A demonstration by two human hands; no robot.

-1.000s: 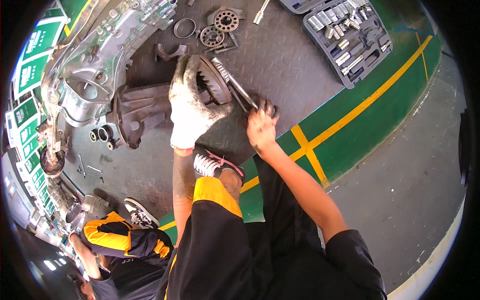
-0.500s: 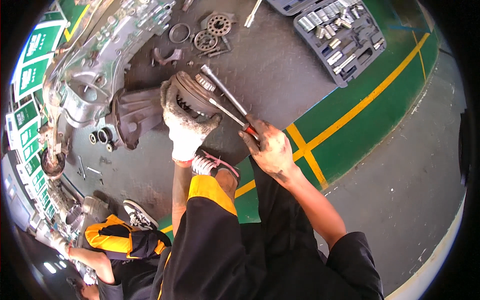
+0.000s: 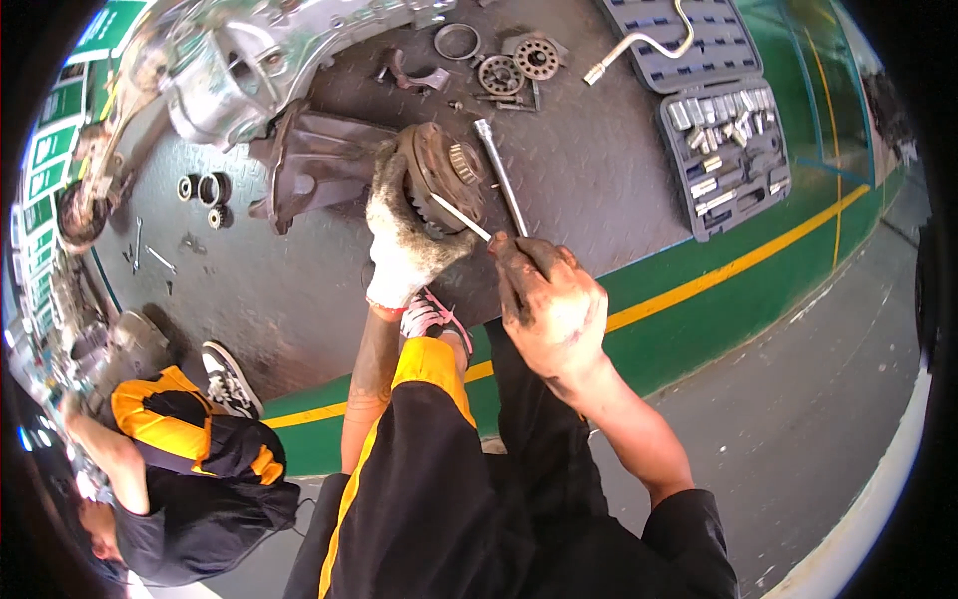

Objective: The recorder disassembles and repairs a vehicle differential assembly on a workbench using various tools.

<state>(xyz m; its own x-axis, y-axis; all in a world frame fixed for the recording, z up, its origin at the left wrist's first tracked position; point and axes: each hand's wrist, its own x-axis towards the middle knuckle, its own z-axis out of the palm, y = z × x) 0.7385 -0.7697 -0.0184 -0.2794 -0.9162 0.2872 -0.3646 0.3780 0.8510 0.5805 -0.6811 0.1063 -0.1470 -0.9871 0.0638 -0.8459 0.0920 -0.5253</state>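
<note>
My left hand (image 3: 404, 240), in a dirty white work glove, grips the near left side of a round, greasy differential (image 3: 429, 160). It has a toothed ring and a roller bearing on its right side. My bare right hand (image 3: 552, 299) is closed round a screwdriver (image 3: 461, 218), its handle hidden in the fingers. The screwdriver's bare shaft points up and left, with the tip at the ring's teeth. A long steel bar with a socket end (image 3: 501, 178) runs down behind my right hand, which hides its lower end; whether the fingers touch it, I cannot tell.
A brown cast housing (image 3: 329, 165) stands left of the differential, a silver gearbox case (image 3: 225, 85) beyond it. Small bearings, a metal ring (image 3: 457, 42) and a fork lie around. At right is a socket set case (image 3: 738, 175). A co-worker (image 3: 190, 449) crouches lower left.
The view has shifted, so the bench parts appear farther right and higher. The screwdriver's tip has moved from beside the bearing to the toothed ring. My left hand keeps its grip on the differential.
</note>
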